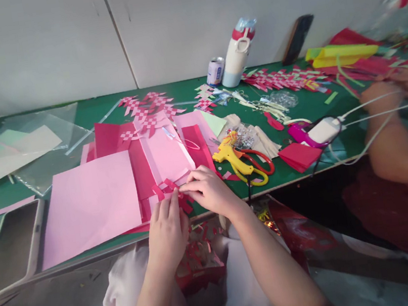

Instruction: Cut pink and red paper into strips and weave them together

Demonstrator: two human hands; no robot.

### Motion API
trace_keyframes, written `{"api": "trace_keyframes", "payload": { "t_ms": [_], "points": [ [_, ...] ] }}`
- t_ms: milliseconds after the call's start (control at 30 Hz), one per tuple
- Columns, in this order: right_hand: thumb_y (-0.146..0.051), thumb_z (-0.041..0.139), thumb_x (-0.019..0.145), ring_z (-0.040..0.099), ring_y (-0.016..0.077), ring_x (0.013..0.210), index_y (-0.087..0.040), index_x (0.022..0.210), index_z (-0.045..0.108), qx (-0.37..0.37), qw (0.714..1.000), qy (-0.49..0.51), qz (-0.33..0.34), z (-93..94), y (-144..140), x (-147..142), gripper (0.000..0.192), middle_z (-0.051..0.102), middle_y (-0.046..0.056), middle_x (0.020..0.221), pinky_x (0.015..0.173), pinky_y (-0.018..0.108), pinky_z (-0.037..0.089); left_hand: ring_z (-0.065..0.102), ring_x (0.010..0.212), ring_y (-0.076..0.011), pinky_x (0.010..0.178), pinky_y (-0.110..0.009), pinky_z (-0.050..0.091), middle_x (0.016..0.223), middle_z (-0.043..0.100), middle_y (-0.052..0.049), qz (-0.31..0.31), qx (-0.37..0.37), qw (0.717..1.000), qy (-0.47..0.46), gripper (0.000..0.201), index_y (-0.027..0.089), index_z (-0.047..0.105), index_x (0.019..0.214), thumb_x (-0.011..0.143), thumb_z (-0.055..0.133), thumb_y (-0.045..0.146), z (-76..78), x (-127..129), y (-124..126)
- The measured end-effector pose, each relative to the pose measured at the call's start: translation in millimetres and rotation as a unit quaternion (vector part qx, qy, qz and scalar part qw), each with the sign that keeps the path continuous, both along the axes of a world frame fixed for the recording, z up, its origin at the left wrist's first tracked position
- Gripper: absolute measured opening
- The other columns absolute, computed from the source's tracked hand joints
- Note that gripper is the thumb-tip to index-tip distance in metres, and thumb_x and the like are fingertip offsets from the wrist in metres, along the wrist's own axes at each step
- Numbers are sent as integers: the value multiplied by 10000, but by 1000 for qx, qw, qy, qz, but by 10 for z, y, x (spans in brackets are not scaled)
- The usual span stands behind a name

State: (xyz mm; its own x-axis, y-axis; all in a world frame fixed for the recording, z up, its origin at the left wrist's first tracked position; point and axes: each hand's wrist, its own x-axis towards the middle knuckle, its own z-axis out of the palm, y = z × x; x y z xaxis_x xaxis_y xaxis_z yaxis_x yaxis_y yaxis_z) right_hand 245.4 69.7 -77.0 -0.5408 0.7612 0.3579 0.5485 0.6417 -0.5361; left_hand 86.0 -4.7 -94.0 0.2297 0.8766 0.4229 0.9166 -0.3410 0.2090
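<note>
Nearest, scraps [199, 261] of red paper lie in the lap between the two forearms. Above them, at the table's [297, 108] front edge, the left hand [167, 230] and right hand [209, 190] meet over a small woven piece [173, 191] of red and pink strips. The left fingers are curled, pinching its near edge; the right fingertips press and pinch a strip at its upper right. The piece lies flat on pink paper, its long axis running roughly left to right along the table edge, with loose strip ends sticking out toward the lower right (much of it is hidden under the fingers).

To the left lies a large pink sheet [91, 205], and behind the hands red and pink sheets [165, 151] overlap. Right of the hands sit yellow scissors [239, 160] with red handles, then a stack of red squares [298, 155] and a glue gun [316, 132]. Farther back, finished woven pieces [151, 107] spread across the green surface. Against the wall stand a can [215, 71] and a white bottle [237, 53]. At far right, another person's hands [404, 82] are blurred.
</note>
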Motion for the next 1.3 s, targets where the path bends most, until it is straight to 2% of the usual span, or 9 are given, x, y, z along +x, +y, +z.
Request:
{"api": "trace_keyframes", "payload": {
  "t_ms": [267,433,500,600,867,1033,1167,1300],
  "points": [
    [-242,646,844,521,180,869,-215,877,707,-7,998,45,-40,-27,24,-8,75,681,26,849,821,314,439,532,956,-240,884,-407,493,1091,597,-107,-22,-14,999,-28,406,142,487,1247,845,466,82,66,0,-17],
    [-329,722,776,517,179,786,-180,777,670,-10,995,26,-99,-37,20,-13,158,657,19,761,745,318,425,535,943,-240,872,-403,495,1054,599,-107,-15,-11,1000,-23,387,141,495,1234,852,461,85,53,3,-8],
    [-297,705,794,515,179,807,-185,762,688,-14,997,15,-78,-39,14,2,118,657,24,777,761,314,427,541,959,-245,878,-406,491,1051,600,-106,-11,-7,1000,-21,378,149,503,1226,855,460,91,37,3,-3],
    [-246,672,823,508,177,843,-201,842,724,-25,999,12,-20,-28,1,37,72,655,31,833,803,313,436,558,953,-244,863,-398,492,1028,618,-109,-1,-2,1000,-26,333,142,530,1193,868,461,116,27,1,2],
    [-3,514,830,488,173,869,-194,980,725,-37,999,17,33,-8,-24,98,321,632,50,897,824,318,445,580,810,-224,738,-337,477,852,653,-64,88,-14,995,-37,179,170,630,924,888,525,310,80,74,87],
    [-114,589,843,493,181,903,-199,1031,709,-56,998,6,35,20,-51,125,238,623,47,918,861,334,439,591,782,-213,686,-306,447,827,665,-47,134,-15,990,-32,168,191,648,874,888,519,298,77,115,131],
    [-241,735,754,500,200,924,-186,1034,695,-61,998,-19,14,38,-80,162,288,625,47,925,873,362,437,603,769,-200,674,-292,433,817,679,-39,143,-13,989,-41,147,198,658,853,876,532,271,79,122,134],
    [-279,749,743,506,205,912,-196,993,706,-45,998,-37,-4,32,-88,161,267,632,45,900,852,362,439,605,749,-191,661,-288,430,822,685,-40,145,-14,988,-49,153,198,660,824,870,536,274,89,124,134]
  ]
}}
